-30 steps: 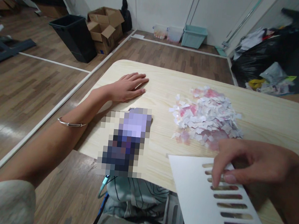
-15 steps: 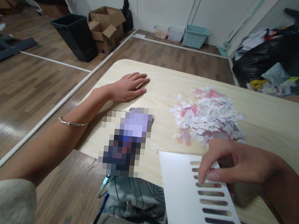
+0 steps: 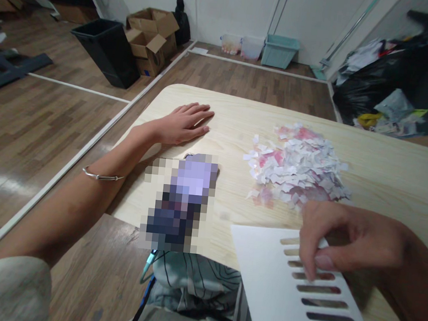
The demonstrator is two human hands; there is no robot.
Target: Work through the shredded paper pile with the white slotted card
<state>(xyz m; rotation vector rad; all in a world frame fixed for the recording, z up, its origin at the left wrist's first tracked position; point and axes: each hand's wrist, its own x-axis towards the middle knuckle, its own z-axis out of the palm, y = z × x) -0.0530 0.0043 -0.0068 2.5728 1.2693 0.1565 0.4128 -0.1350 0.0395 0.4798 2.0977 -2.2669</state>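
My left hand (image 3: 182, 123) lies flat on the pale wooden table (image 3: 236, 125), fingers stretched out and holding nothing. A pixelated, phone-like object (image 3: 195, 179) rests on the table just below that hand. With thumb and fingers closed, my right hand (image 3: 346, 239) grips a white slotted sheet (image 3: 267, 271) along its slotted side. The sheet is tilted over the table's near edge and runs out of the bottom of the view. Just beyond my right hand spreads a heap of torn paper scraps (image 3: 300, 164), mostly white with some pink pieces.
On the floor at the back left are a black bin (image 3: 109, 52) and open cardboard boxes (image 3: 152, 36). Teal (image 3: 280, 52) and clear tubs (image 3: 252, 48) line the back wall. Black bags (image 3: 384, 76) pile up at the right. A teal cable (image 3: 148, 265) hangs below the table's near edge.
My right hand and the slotted sheet have shifted slightly right and down, toward me. My left hand and the scraps have stayed in place.
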